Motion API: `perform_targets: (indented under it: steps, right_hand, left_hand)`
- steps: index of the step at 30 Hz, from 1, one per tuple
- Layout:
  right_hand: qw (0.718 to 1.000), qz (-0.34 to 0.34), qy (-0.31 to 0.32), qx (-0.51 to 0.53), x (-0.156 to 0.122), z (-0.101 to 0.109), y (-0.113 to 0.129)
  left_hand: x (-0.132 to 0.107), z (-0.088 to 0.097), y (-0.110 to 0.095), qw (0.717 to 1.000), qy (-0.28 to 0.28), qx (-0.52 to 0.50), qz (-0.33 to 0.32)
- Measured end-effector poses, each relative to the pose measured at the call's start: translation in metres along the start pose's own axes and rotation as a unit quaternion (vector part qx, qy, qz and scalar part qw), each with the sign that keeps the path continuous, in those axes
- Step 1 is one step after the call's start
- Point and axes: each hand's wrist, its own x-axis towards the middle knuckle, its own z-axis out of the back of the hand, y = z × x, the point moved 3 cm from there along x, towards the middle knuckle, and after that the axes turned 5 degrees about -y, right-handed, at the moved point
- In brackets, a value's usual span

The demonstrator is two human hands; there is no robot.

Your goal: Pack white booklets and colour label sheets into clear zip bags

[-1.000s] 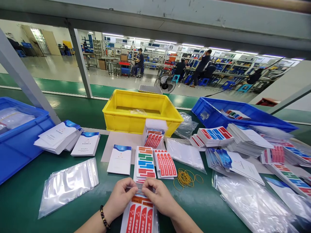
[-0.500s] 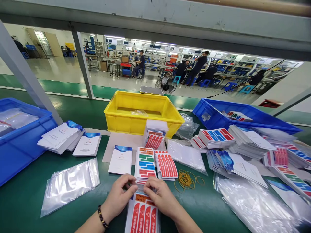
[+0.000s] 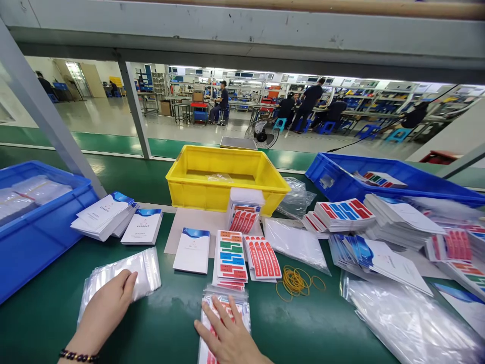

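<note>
My left hand (image 3: pixel 108 306) rests over a fanned stack of clear plastic zip bags (image 3: pixel 149 270) at the left. Its fingers are curled together, and whether a bag is pinched in them is hidden. Spread flat, my right hand (image 3: pixel 231 323) lies on a clear zip bag (image 3: pixel 206 316) with red and orange sticker sheets inside. Just beyond that bag are multicoloured sticker sheets (image 3: pixel 231 255), red sticker sheets (image 3: pixel 263 258) and a stack of white and blue booklets (image 3: pixel 192 250).
A yellow bin (image 3: pixel 227 189) stands behind the sheets. Blue bins stand at the left (image 3: pixel 45 217) and back right (image 3: pixel 333 177). Rubber bands (image 3: pixel 295 280) lie right of the red sheets. More booklets (image 3: pixel 142 226), sheet stacks (image 3: pixel 344 215) and plastic bags (image 3: pixel 409 318) lie around.
My left hand has left the filled bag and moved left onto the clear bags. My right hand has opened from a pinch and spread over the filled bag.
</note>
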Motion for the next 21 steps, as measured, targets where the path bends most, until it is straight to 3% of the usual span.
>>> perform_targets:
  steps: [3,5,9,12,15,19,21]
  right_hand:
    - [1.000,0.006,0.007,-0.004,-0.001,-0.010,0.000]
    - [1.000,0.012,-0.009,-0.006,-0.001,-0.008,-0.002]
    - [0.998,0.026,-0.044,0.031,0.004,0.015,-0.006]
    - [0.992,-0.006,-0.082,0.097,0.015,0.049,-0.009]
    - [0.967,-0.109,-0.086,0.215,0.031,0.071,-0.012]
    - [0.866,-0.287,-0.036,0.409,0.045,0.056,-0.016]
    - [0.852,-0.319,-0.040,0.413,0.048,0.045,-0.019]
  left_hand:
    - [0.008,-0.007,0.018,0.996,0.061,0.065,0.027]
    - [0.012,-0.009,0.023,0.996,0.068,0.063,0.009]
    - [0.010,-0.001,0.021,0.998,0.053,0.039,-0.005]
    - [-0.002,0.009,0.002,0.999,0.027,0.001,-0.040]
    - [-0.022,0.003,-0.030,0.991,0.025,-0.064,-0.115]
    - [-0.044,-0.025,-0.072,0.976,0.042,-0.106,-0.184]
    - [-0.048,-0.037,-0.088,0.971,0.051,-0.115,-0.202]
